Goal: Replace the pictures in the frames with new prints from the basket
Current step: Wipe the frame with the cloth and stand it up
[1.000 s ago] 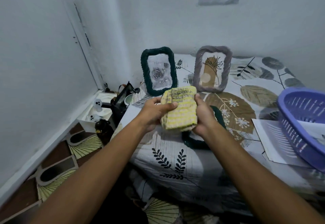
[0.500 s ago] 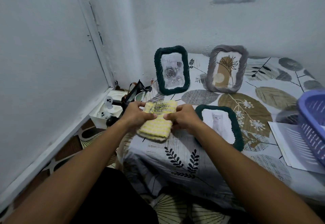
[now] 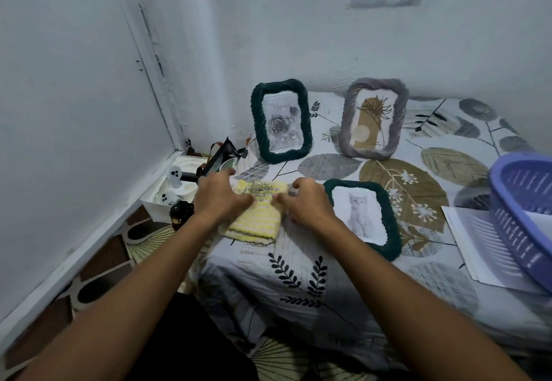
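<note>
The dark print on the yellow frame (image 3: 254, 210) is too blurred to read. I have lowered it onto the bed (image 3: 298, 285); my left hand (image 3: 219, 198) and right hand (image 3: 307, 203) rest on it, fingers loosely bent, beside the cat frame (image 3: 363, 216).

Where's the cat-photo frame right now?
In the head view, the cat-photo frame lies flat on the bedsheet, just right of the right hand, in front of the grey frame.

walls (image 3: 298, 22): pale, white | floor (image 3: 98, 264): brown patterned tiles | bed sheet (image 3: 298, 291): leaf print | light: dim
</note>
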### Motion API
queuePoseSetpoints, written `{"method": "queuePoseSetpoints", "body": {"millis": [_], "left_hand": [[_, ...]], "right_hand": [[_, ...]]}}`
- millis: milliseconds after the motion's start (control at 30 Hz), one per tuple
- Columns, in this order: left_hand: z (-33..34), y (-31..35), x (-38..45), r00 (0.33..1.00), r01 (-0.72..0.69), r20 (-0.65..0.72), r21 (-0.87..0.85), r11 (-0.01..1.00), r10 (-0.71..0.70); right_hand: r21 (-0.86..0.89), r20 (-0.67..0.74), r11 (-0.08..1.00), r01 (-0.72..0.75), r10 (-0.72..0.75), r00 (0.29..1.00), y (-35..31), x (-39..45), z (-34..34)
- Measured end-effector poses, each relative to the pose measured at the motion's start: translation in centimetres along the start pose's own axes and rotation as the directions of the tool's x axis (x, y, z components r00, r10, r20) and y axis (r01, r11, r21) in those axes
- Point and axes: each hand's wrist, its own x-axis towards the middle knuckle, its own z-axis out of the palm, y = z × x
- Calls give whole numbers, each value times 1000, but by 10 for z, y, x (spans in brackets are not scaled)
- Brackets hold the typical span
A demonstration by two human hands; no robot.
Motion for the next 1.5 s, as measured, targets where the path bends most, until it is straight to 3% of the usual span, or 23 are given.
{"method": "queuePoseSetpoints", "body": {"millis": [100, 200, 333, 433, 567, 633, 733, 833, 900, 1000, 1100, 1167, 1267, 1400, 1500], "left_hand": [[2, 32, -4, 984, -161, -94, -95, 982, 152], [14, 75, -16, 965, -262, -38, -230, 937, 261], [44, 117, -31, 963, -189, 138, -271, 944, 232], [64, 133, -47, 954, -182, 212, -147, 972, 211], [85, 138, -64, 954, -193, 234, 9, 981, 185], [92, 139, -66, 949, -136, 282, -37, 990, 141], [91, 142, -63, 945, 39, 327, -200, 979, 29], [81, 150, -65, 951, 158, 310, -476, 865, -3], [73, 157, -62, 954, 236, 297, -680, 694, -34], [59, 168, -55, 950, 309, 293, -847, 432, -107], [38, 179, -51, 921, 390, 385, -899, 199, -64], [29, 182, -46, 904, 420, 428, -892, 169, 13], [24, 181, -40, 852, 448, 485, -870, 205, 195], [22, 186, -33, 789, 475, 499, -865, 158, 359], [24, 197, -27, 764, 494, 510, -856, 150, 396]], "right_hand": [[81, -115, 997, -8, 17, 993, 15, -5, -33], [126, -256, 992, -31, 62, 965, 43, -14, -74], [105, -337, 983, -150, 177, 925, 86, -30, -116], [34, -311, 971, -235, 234, 921, 112, -41, -128], [-129, -245, 972, -197, 161, 956, 118, -58, -121], [-200, -226, 966, -161, 115, 967, 113, -64, -111], [-93, -260, 983, -158, 129, 957, 106, -65, -99], [249, -310, 952, -180, 255, 916, 99, -64, -103], [472, -342, 870, -141, 328, 881, 93, -63, -113], [728, -324, 680, -90, 457, 829, 85, -56, -131], [904, -148, 421, -69, 462, 875, 75, -53, -151], [937, -77, 345, -59, 368, 926, 68, -58, -166], [960, -7, 274, -57, 226, 974, 67, -63, -183], [974, 29, 221, -55, 118, 993, 72, -65, -196], [978, 23, 207, -40, 86, 996, 74, -65, -206]]}}
